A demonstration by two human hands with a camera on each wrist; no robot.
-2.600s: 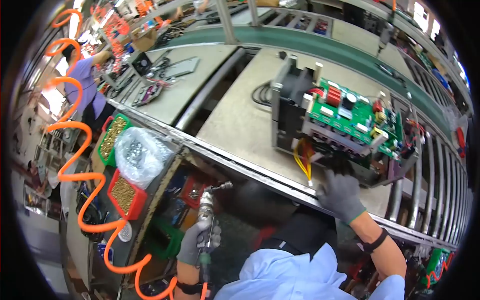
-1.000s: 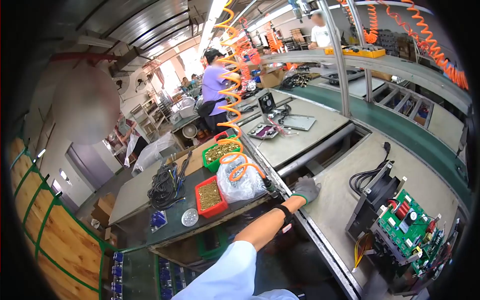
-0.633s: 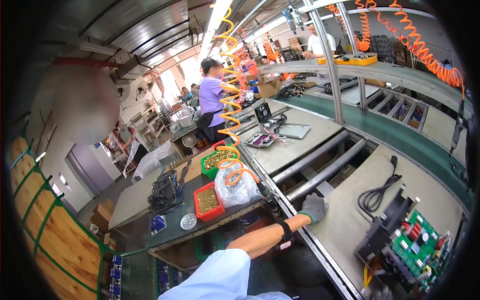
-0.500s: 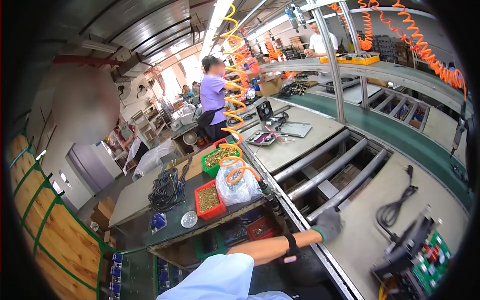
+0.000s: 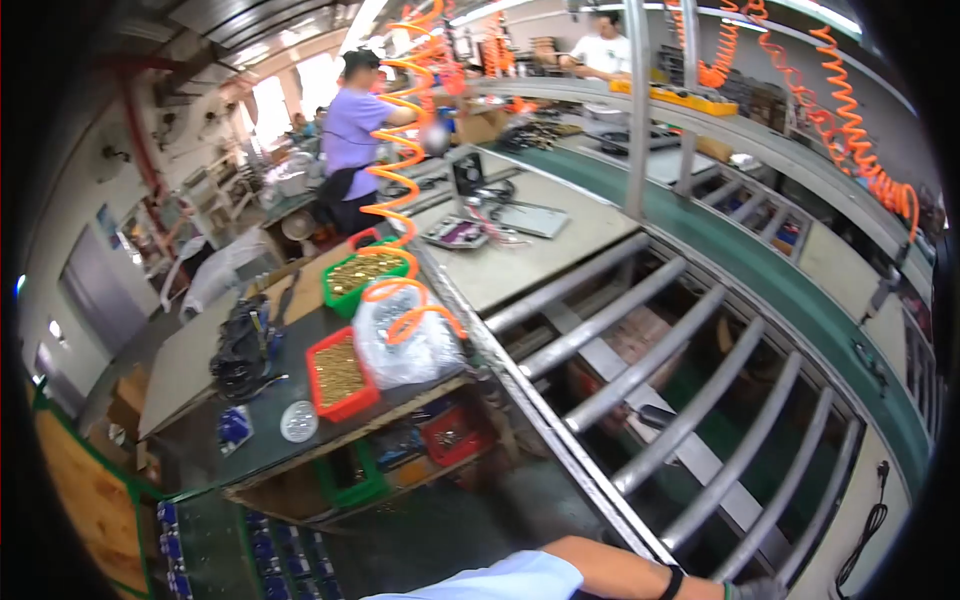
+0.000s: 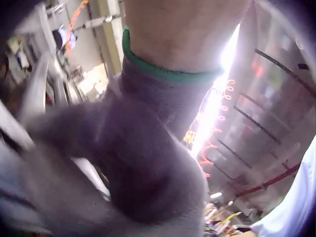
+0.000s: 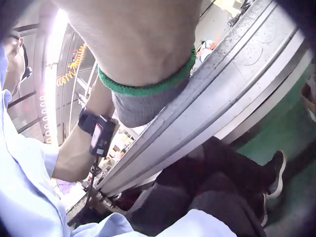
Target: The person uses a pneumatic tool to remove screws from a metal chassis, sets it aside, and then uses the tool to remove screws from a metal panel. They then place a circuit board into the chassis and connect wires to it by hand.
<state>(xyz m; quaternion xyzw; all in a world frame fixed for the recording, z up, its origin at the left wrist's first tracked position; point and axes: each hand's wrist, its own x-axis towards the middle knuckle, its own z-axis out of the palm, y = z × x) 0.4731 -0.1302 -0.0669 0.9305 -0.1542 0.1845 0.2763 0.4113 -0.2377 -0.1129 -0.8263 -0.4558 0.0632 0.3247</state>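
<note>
At the bottom right of the head view, the gloved left hand [image 5: 757,590] is mostly cut off by the edge of the frame. It lies beside the end of a beige board [image 5: 852,495] that carries a black power cord [image 5: 872,525]. The left wrist view shows this gloved hand [image 6: 143,163] blurred, with a gap between thumb and fingers. In the right wrist view, the grey-gloved right hand [image 7: 140,107] shows only as its green-cuffed heel above a metal rail [image 7: 197,106]; its fingers are hidden behind the rail. The head view does not contain the right hand.
Bare rollers [image 5: 645,358] fill the conveyor between this board and a second board [image 5: 520,265] with a fan part. Red [image 5: 340,375] and green [image 5: 362,275] bins of brass screws and a plastic bag [image 5: 410,345] stand on the side bench. An orange coiled hose [image 5: 403,190] hangs above.
At first the left hand held an air screwdriver; later it was at the board's end. The board has moved right, exposing several rollers, and the circuit-board unit has left the head view.
</note>
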